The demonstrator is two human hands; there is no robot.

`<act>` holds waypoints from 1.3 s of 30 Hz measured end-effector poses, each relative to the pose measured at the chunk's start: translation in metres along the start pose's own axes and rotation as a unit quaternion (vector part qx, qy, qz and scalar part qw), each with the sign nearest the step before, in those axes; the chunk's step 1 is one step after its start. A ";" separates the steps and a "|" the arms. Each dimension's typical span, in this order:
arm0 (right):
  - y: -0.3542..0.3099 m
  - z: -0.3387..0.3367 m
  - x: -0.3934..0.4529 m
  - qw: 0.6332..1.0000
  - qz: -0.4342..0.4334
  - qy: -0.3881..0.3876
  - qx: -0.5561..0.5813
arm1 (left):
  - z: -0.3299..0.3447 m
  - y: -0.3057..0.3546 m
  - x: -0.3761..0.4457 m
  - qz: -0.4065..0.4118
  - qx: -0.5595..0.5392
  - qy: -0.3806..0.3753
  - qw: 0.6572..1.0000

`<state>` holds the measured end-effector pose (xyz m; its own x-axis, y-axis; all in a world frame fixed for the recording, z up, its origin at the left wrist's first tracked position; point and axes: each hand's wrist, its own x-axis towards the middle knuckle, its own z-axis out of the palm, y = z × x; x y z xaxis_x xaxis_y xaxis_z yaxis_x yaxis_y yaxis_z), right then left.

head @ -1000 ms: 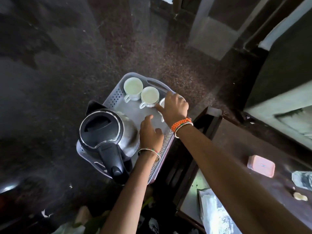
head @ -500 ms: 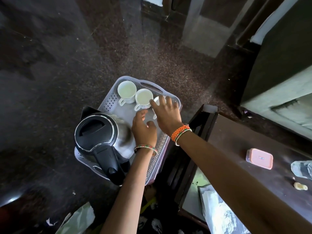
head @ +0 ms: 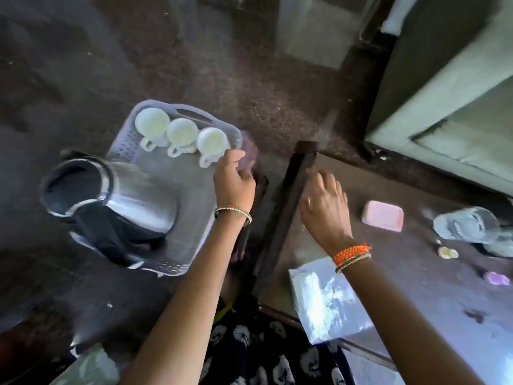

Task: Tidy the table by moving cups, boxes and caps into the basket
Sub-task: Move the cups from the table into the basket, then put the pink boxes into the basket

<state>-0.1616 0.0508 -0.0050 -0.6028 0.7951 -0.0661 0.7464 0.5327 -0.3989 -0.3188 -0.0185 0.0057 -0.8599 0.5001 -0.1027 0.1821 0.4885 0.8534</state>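
A grey plastic basket (head: 125, 142) stands on the floor left of the dark wooden table (head: 416, 273). Three white cups (head: 181, 132) sit in a row at its far end. My left hand (head: 234, 183) is at the basket's right rim, beside the nearest cup, fingers curled; blur hides whether it grips. My right hand (head: 325, 208) hovers over the table's left edge, fingers spread, holding nothing. On the table lie a pink box (head: 383, 216), a small yellow cap (head: 447, 252) and a purple cap (head: 497, 277).
A steel kettle (head: 111, 201) with a black lid and handle fills the basket's near left. A clear glass vessel (head: 466, 225) lies at the table's right. A shiny white packet (head: 324, 298) rests at the table's near edge. A grey cabinet (head: 458, 93) stands behind.
My right hand has left the cups in the basket and swung right over the table edge. My left hand slid to the basket's right rim. The third cup now stands uncovered.
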 end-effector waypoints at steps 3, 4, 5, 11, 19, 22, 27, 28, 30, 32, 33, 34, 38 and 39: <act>0.073 -0.013 -0.042 0.998 0.053 -0.016 -0.013 | 0.060 0.016 -0.046 0.026 0.002 -0.056 0.998; 0.099 -0.017 -0.057 0.997 0.071 -0.025 -0.026 | 0.083 0.021 -0.067 0.038 0.001 -0.080 0.996; 0.124 -0.022 -0.073 0.995 0.086 -0.034 -0.039 | 0.105 0.024 -0.087 0.047 0.002 -0.104 0.993; 0.252 -0.047 -0.143 0.979 0.181 -0.061 -0.067 | 0.217 0.041 -0.188 0.053 0.021 -0.193 0.980; 0.380 -0.071 -0.173 0.962 0.259 -0.072 -0.056 | 0.317 0.048 -0.256 0.134 0.124 -0.399 0.898; 0.413 -0.074 -0.176 0.957 0.280 -0.049 -0.063 | 0.342 0.049 -0.259 0.153 0.198 -0.460 0.852; 0.472 -0.090 -0.170 0.928 0.365 0.037 -0.065 | 0.373 0.053 -0.255 0.208 0.265 -0.483 0.808; 0.485 -0.095 -0.167 0.922 0.379 0.039 -0.066 | 0.379 0.055 -0.256 0.216 0.267 -0.485 0.804; 0.512 -0.101 -0.159 0.913 0.402 0.027 -0.062 | 0.390 0.061 -0.261 0.236 0.266 -0.483 0.801; 0.534 -0.105 -0.151 0.902 0.431 -0.007 -0.042 | 0.396 0.068 -0.267 0.266 0.235 -0.470 0.808; 0.543 -0.107 -0.148 0.897 0.441 -0.024 -0.024 | 0.397 0.071 -0.271 0.284 0.213 -0.455 0.817; 0.551 -0.109 -0.146 0.897 0.442 -0.033 0.000 | 0.396 0.074 -0.273 0.297 0.195 -0.433 0.828; 0.557 -0.116 -0.153 0.898 0.432 0.010 0.087 | 0.381 0.080 -0.274 0.321 0.172 -0.325 0.873; 0.552 -0.117 -0.158 0.890 0.445 0.027 0.094 | 0.375 0.079 -0.271 0.329 0.170 -0.300 0.879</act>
<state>0.3786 0.2525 -0.1080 0.2225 0.8931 -0.3910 0.8576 -0.3701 -0.3572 0.1079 0.1528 -0.0906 -0.1280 0.9916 0.0175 0.7657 0.0877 0.6372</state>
